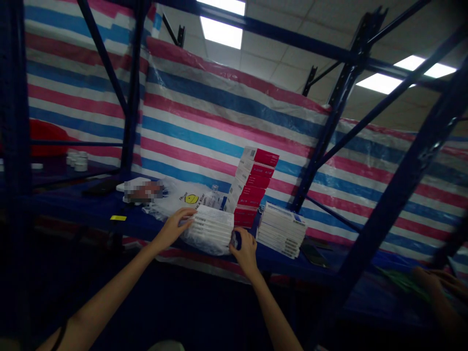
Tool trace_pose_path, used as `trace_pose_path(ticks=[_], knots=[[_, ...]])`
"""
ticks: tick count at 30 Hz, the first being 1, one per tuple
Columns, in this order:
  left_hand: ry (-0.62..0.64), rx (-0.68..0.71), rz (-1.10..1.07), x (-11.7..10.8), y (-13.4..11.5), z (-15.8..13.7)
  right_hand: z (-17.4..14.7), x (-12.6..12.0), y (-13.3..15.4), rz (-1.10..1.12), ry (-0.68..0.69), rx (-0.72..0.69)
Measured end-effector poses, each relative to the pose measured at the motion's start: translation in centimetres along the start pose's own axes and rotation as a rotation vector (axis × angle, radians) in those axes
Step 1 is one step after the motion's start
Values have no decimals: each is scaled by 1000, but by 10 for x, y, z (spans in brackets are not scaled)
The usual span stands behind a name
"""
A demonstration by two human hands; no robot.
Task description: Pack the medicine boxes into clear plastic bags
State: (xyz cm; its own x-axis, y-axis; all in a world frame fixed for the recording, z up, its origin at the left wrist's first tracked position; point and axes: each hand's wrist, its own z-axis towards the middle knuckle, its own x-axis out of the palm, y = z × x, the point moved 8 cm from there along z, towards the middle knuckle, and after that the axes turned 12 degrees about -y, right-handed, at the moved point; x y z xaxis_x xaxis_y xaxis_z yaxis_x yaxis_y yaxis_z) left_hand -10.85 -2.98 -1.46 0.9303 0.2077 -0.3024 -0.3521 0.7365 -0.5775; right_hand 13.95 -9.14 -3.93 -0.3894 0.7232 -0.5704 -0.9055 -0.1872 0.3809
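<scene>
A short stack of flat white boxes [212, 225] sits on a crumpled clear plastic bag [206, 245] at the shelf's front edge. My left hand [176, 226] grips the stack's left end, thumb and fingers bent around it. At the right end, my right hand [244, 247] curls its fingers against the boxes. Just behind and to the right rises a tall, leaning stack of red and white boxes [252, 192]. Another pile of white boxes [281, 230] stands to the right of my right hand.
A white plastic bag with a yellow smiley [175, 197] and a clear bottle [215, 197] lie behind. A dark phone [313, 255] rests at right. Blue rack posts [402, 170] frame the shelf [146, 222]. At far right, another person's hands [435, 282] hold something green.
</scene>
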Motion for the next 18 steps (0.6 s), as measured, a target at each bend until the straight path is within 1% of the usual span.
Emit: trace_pose_path(ticks=[2, 3, 5, 6, 8, 10, 12, 13, 15, 16, 17, 18], knots=[[138, 32, 75, 5, -5, -12, -2, 2, -1, -40, 61, 12], [179, 48, 137, 6, -5, -18, -2, 3, -1, -62, 96, 21], [201, 85, 270, 4, -4, -25, 1, 0, 8, -123, 161, 4], [189, 109, 338, 3, -5, -27, 5, -4, 17, -168, 191, -31], [137, 179, 475, 1, -10, -26, 16, -16, 42, -276, 256, -150], [86, 260, 571, 2, -18, -23, 29, -27, 66, -375, 362, -260], [34, 323, 575, 2, -26, -20, 44, -35, 79, -427, 484, -276], [-1, 335, 546, 0, -29, -19, 53, -38, 83, -424, 512, -263], [-79, 300, 463, -8, -29, -18, 73, -38, 90, -378, 488, -236], [-106, 261, 422, -12, -26, -18, 80, -33, 94, -335, 472, -244], [-111, 220, 386, -14, -22, -19, 84, -24, 99, -289, 488, -263], [-98, 187, 357, -14, -19, -20, 85, -10, 104, -246, 546, -294]])
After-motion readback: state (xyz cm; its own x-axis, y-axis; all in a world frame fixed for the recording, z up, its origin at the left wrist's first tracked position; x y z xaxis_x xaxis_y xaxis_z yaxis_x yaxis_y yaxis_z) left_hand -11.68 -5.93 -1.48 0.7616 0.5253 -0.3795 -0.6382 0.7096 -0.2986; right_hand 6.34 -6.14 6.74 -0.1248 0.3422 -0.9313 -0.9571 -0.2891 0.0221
